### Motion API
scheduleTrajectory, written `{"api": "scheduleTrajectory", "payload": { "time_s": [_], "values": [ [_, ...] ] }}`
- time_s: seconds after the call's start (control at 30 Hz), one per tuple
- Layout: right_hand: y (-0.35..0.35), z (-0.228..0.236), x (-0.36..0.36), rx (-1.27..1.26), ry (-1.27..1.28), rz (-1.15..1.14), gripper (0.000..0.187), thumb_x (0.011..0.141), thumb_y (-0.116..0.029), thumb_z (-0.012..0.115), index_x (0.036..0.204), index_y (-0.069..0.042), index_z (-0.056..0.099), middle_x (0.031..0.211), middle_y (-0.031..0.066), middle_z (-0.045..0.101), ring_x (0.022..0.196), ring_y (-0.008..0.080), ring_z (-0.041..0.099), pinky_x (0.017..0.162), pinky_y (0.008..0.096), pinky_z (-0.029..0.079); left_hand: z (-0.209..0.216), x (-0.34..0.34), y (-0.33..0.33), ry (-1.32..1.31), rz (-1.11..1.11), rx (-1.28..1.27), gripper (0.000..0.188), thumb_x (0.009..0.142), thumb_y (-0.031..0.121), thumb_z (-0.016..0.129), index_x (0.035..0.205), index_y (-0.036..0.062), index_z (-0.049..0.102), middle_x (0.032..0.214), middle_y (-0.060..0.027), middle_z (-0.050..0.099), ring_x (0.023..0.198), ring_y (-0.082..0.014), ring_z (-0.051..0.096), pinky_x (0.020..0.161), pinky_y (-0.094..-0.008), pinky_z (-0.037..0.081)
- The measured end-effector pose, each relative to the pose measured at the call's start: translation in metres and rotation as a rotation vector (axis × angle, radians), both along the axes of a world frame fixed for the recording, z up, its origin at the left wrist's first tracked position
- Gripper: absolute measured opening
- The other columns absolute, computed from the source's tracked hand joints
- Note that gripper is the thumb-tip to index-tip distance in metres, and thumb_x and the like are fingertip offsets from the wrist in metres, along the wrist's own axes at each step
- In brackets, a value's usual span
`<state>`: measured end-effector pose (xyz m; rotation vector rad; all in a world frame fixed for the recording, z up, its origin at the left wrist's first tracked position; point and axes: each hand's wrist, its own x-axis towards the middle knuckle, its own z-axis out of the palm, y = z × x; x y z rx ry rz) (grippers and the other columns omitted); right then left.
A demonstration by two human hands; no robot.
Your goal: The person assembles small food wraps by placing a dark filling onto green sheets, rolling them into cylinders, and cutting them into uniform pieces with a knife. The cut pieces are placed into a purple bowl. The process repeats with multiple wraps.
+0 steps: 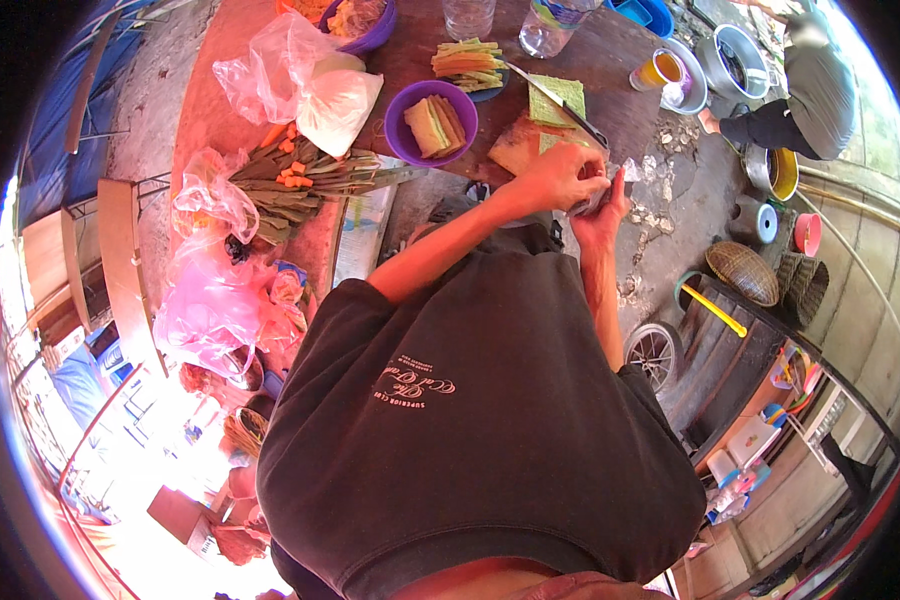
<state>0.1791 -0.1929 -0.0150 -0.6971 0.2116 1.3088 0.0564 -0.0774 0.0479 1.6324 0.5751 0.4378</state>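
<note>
My left hand (pixel 560 180) is closed in a pinch near the front edge of the table. Just right of it, my right hand (pixel 602 222) is closed around a small dark object (pixel 588 203), mostly hidden by fingers; its kind I cannot make out. A bit of clear plastic (pixel 629 171) shows beside the right fingertips. Beyond the hands, a knife (pixel 582 120) lies across a green bread slice (pixel 548 98) on a reddish-brown board (pixel 511 150). To the left, a purple bowl (pixel 394 128) holds bread slices (pixel 433 127).
A plate of green strips (pixel 468 62), plastic cups (pixel 544 38) and an orange-filled cup (pixel 660 70) stand farther back. Leaves with carrot pieces (pixel 295 178) and bags (pixel 338 105) lie left. Metal basins (pixel 732 62), a wheel (pixel 653 355) and another person (pixel 818 90) are right.
</note>
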Motion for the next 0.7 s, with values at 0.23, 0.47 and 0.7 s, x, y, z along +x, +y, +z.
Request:
{"api": "scheduleTrajectory", "payload": {
  "time_s": [0.23, 0.47, 0.7],
  "values": [
    [0.012, 0.002, -0.008, 0.136, 0.002, 0.018, 0.072, 0.103, -0.068, 0.060, 0.136, -0.005, 0.066, 0.138, 0.0070, 0.070, 0.130, 0.0220, 0.064, 0.112, 0.0399, 0.049, 0.029, -0.009, 0.003, -0.059, -0.018, 0.223, 0.026, 0.093, 0.023, 0.080, 0.096, -0.0015, 0.071, 0.081, -0.0170, 0.072, 0.074, -0.0262, 0.070, 0.070, -0.0403, 0.053],
    [0.032, 0.011, -0.014, 0.183, 0.102, 0.125, 0.076, 0.103, -0.070, 0.058, 0.148, -0.009, 0.059, 0.150, 0.0059, 0.063, 0.135, 0.0224, 0.062, 0.114, 0.0424, 0.049, 0.047, -0.033, 0.040, -0.065, 0.024, 0.103, 0.026, 0.097, 0.023, 0.079, 0.099, -0.0018, 0.072, 0.080, -0.0118, 0.073, 0.078, -0.0159, 0.070, 0.071, -0.0360, 0.054],
    [0.055, 0.005, -0.014, 0.273, -0.038, 0.431, 0.089, 0.104, -0.072, 0.052, 0.167, -0.012, 0.035, 0.170, 0.0102, 0.042, 0.155, 0.0312, 0.042, 0.130, 0.0516, 0.029, 0.072, -0.062, 0.085, -0.083, 0.051, 0.203, 0.025, 0.101, 0.023, 0.076, 0.110, 0.0008, 0.071, 0.088, -0.0092, 0.074, 0.078, -0.0138, 0.066, 0.075, -0.0352, 0.057]
  ]
}}
